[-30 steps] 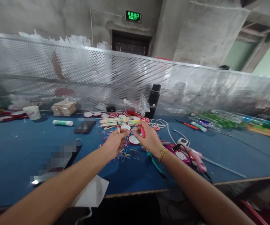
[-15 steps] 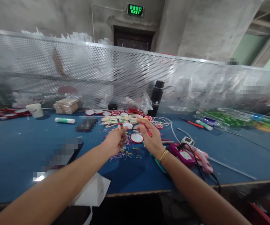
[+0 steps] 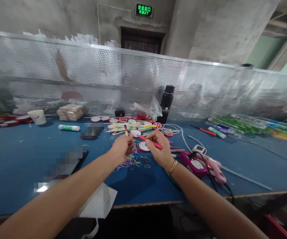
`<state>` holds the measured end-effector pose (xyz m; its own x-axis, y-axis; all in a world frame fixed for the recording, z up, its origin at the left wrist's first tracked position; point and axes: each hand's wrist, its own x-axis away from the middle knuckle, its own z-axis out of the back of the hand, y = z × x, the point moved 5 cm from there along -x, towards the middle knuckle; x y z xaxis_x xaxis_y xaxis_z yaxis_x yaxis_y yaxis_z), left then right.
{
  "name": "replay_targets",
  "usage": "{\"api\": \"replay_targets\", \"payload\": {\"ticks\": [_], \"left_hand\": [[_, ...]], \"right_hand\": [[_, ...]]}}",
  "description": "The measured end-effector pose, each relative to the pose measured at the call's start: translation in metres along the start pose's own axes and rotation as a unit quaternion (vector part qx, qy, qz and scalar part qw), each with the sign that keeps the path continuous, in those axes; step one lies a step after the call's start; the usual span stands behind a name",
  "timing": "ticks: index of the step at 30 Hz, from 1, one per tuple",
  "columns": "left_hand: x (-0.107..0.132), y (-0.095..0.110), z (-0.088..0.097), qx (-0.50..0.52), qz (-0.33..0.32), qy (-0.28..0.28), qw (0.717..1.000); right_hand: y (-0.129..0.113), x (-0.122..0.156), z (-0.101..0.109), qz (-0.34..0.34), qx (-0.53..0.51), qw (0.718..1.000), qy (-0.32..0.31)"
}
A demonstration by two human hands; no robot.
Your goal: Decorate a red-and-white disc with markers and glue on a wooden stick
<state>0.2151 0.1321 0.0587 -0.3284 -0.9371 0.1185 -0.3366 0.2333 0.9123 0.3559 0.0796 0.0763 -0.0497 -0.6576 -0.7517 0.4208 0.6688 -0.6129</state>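
Observation:
My left hand (image 3: 122,148) is closed on a slim wooden stick (image 3: 126,129), held upright, with a dark tip and a red band near its top. My right hand (image 3: 161,148) grips a red pen (image 3: 155,144) between thumb and fingers, its tip pointing left toward the stick but apart from it. Beneath and between the hands lies a round white disc with a red rim (image 3: 144,146). Small coloured rubber bands (image 3: 131,162) are scattered on the blue table just below. Behind the hands is a heap of light wooden sticks (image 3: 118,126).
A black bottle (image 3: 166,104) stands at the back by the perforated metal screen (image 3: 96,69). To the right lie a purple device (image 3: 194,165), a pink glue gun (image 3: 215,169) and cables. A glue stick (image 3: 69,127), a dark phone (image 3: 92,132) and a white cup (image 3: 37,117) are left.
My right hand has come down slightly, and the red pen has swung to a flatter angle with its tip toward the left. My left hand and the stick have barely moved.

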Motion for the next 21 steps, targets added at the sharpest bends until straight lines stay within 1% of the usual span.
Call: {"api": "replay_targets", "payload": {"ticks": [3, 6, 8, 10, 13, 15, 19, 21], "left_hand": [[0.000, 0.001, -0.001, -0.024, -0.025, -0.006, 0.999], [-0.001, 0.003, -0.002, -0.039, -0.051, -0.021, 0.998], [-0.003, 0.003, -0.002, -0.048, -0.064, -0.036, 0.996], [-0.004, 0.003, -0.002, -0.052, -0.072, -0.049, 0.995], [-0.007, 0.002, -0.002, -0.052, -0.085, -0.051, 0.994], [-0.007, 0.002, -0.002, -0.051, -0.095, -0.047, 0.993], [-0.004, 0.006, -0.004, -0.044, -0.112, -0.047, 0.992], [-0.002, 0.008, -0.007, -0.041, -0.112, -0.048, 0.992]], "right_hand": [[0.000, -0.001, -0.001, -0.018, -0.027, 0.999, -0.008], [0.007, -0.002, -0.004, -0.074, -0.110, 0.991, -0.002], [0.014, -0.002, -0.006, -0.117, -0.180, 0.977, 0.018], [0.021, -0.002, -0.008, -0.159, -0.248, 0.955, 0.039], [0.029, -0.002, -0.011, -0.203, -0.324, 0.922, 0.056], [0.030, -0.002, -0.013, -0.209, -0.346, 0.913, 0.054], [0.027, -0.003, -0.014, -0.200, -0.367, 0.908, 0.032], [0.025, -0.005, -0.010, -0.193, -0.369, 0.909, 0.025]]}}
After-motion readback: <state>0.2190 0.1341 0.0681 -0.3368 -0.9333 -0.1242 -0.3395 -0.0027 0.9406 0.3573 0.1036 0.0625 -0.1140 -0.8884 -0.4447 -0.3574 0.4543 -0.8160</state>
